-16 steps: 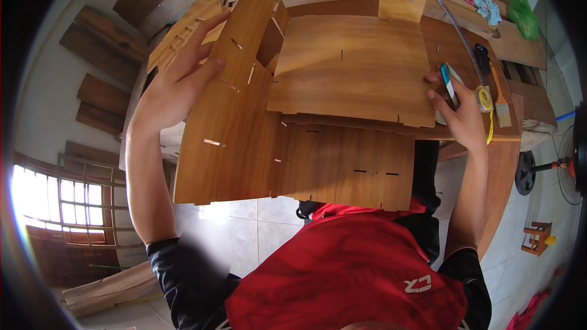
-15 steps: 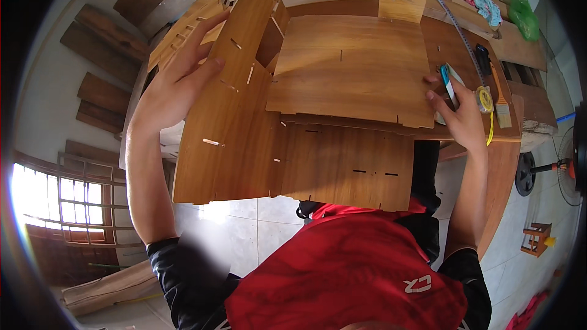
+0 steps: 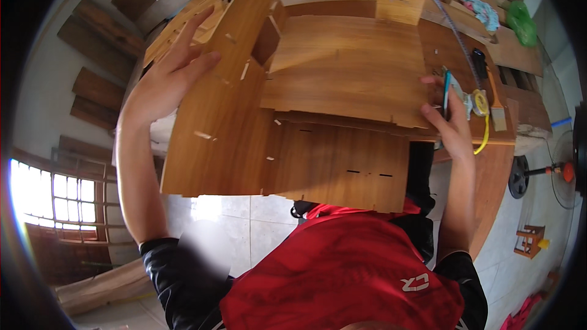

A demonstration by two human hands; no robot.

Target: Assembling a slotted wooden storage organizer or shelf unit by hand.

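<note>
A workshop with pale tiled floor, planks leaning along the wall and a barred window low on the left; a long wooden surface (image 3: 489,165) runs down the right side. Over its near edge hangs the biggest thing here, a half-assembled plywood box (image 3: 287,116), its slotted side panel tipped up on the left and a flat top panel lying across. Much of it overhangs the floor, so I'd judge it could slide or twist off if either grip loosens.

The left hand (image 3: 165,82) is spread wide, fingers flat against the outer face of the raised panel, bracing rather than gripping; a push too hard could pop the tabs from their slots. The right hand (image 3: 449,119) at the box's right edge is closed on a blue pen (image 3: 446,93), which leaves few fingers for the panel. Just beyond it, toward the surface's far edge, lie a yellow tape measure (image 3: 482,105), a paintbrush (image 3: 496,110) and a long ruler (image 3: 455,33), easily knocked.
</note>
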